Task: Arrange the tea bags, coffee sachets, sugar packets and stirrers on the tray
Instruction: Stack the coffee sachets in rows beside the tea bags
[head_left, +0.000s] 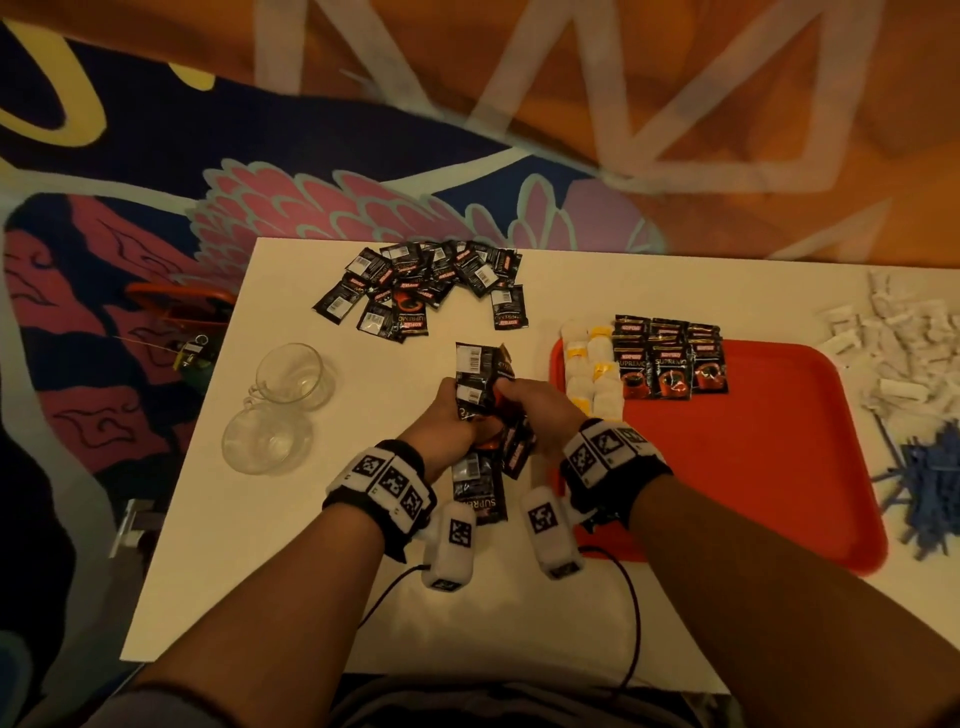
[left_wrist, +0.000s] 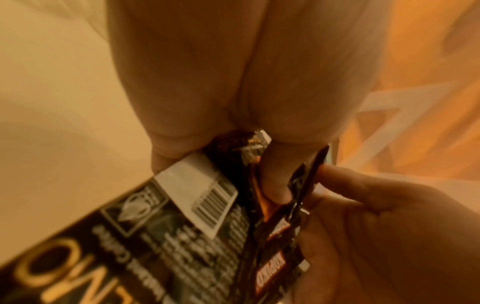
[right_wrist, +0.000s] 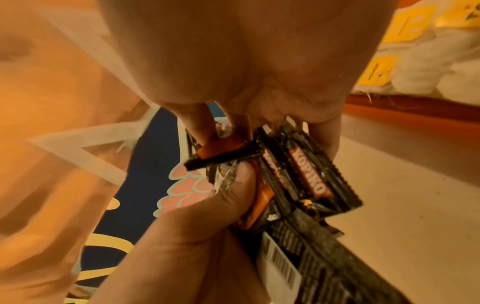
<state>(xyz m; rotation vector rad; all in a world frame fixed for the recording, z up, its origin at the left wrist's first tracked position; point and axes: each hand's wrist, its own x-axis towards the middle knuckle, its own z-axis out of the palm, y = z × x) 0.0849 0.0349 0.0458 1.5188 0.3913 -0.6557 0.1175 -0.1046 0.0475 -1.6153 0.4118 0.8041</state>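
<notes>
Sachets (head_left: 480, 384) light, slick, floppy; both hands (head_left: 488, 410) pinch the fanned bunch above desk (head_left: 291, 571); best gripped by edges.

White table (head_left: 291, 545) bears red tray (head_left: 753, 467), loose sachets (head_left: 415, 286), two glass cups (head_left: 291, 405).

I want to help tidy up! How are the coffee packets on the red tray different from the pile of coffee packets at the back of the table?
The coffee sachets on the tray lie in neat overlapping rows, fronts up; the loose pile on the white table is jumbled. Every tray sachet points the same way, while the pile's point every way, several showing barcode backs. The tray group sits beside the tea bags; the pile sits alone. Both are the same black sachets.
</notes>
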